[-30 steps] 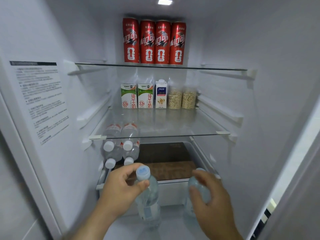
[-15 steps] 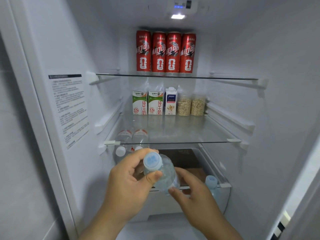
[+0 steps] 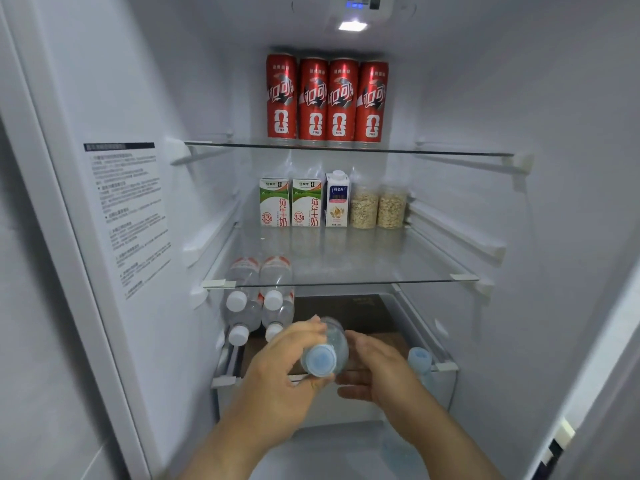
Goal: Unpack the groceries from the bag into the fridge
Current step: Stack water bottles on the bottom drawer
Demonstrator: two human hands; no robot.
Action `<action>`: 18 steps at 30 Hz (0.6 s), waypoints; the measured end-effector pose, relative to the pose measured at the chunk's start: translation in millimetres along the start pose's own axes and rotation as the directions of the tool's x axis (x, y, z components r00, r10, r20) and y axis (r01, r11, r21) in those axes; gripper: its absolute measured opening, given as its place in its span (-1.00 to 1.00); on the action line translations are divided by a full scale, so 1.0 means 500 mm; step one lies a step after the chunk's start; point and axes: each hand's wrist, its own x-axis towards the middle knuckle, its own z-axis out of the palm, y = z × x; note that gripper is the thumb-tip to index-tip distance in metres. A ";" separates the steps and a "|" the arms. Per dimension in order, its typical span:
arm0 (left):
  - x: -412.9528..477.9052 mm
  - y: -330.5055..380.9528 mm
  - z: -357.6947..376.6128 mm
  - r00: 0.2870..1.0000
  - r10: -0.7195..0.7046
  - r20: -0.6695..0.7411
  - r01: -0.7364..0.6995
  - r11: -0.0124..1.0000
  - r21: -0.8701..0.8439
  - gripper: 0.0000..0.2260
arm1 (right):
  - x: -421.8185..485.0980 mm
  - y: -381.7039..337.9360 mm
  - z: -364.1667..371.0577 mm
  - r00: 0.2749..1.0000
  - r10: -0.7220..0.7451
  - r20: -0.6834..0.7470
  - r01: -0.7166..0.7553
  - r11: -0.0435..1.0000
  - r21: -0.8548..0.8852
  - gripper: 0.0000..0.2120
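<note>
Head view: looks into a white fridge (image 3: 519, 237), lit by a lamp (image 3: 352, 26) in the ceiling, with a printed label (image 3: 130, 216) stuck on the left wall. Two glass shelves across the inside, upper shelf (image 3: 450, 153) and middle shelf (image 3: 363, 268), and below them a clear drawer (image 3: 443, 389) with a brown floor.

In front of the drawer's front edge, under the middle shelf: left grip (image 3: 277, 372) closed round a clear water bottle (image 3: 332, 341), fingers over the top and thumb beneath, near the neck. Bottle tipped almost level, pale blue cap (image 3: 320, 360) pointing at the camera, base pointing into the fridge. Right grip (image 3: 374, 372) loose, fingers fairly straight, laid along the right side of the same bottle and holding nothing; contact there likely but hard to tell.

Just right of the right grip, a second bottle (image 3: 419, 362) with a pale blue cap, upright at the drawer's front right corner, body mostly hidden. On the left of the drawer space, four stacked bottles (image 3: 258, 306) lying on their sides, white caps forward, close beside the left grip's fingers.

On the upper shelf, four red cans (image 3: 327, 102) in a row at the back. On the middle shelf, at the back, two green-and-white milk cartons (image 3: 290, 202), one white carton (image 3: 337, 199) and two jars of oats (image 3: 377, 206), side by side.
</note>
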 end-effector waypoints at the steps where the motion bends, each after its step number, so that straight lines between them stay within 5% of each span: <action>1: -0.003 -0.007 0.001 0.999 -0.010 0.046 0.009 0.999 0.033 -0.58 | 0.003 -0.003 -0.001 0.999 0.039 0.001 -0.039 0.998 0.045 -0.70; 11: -0.038 -0.079 0.031 0.965 -0.198 0.174 0.180 0.977 0.115 -0.67 | 0.040 0.002 0.001 0.995 0.040 0.096 -0.040 0.999 -0.006 -0.73; 18: -0.046 -0.117 0.015 0.944 -0.187 0.270 0.125 0.965 0.233 -0.69 | 0.070 0.015 0.018 0.998 0.038 0.052 -0.029 0.988 -0.154 -0.60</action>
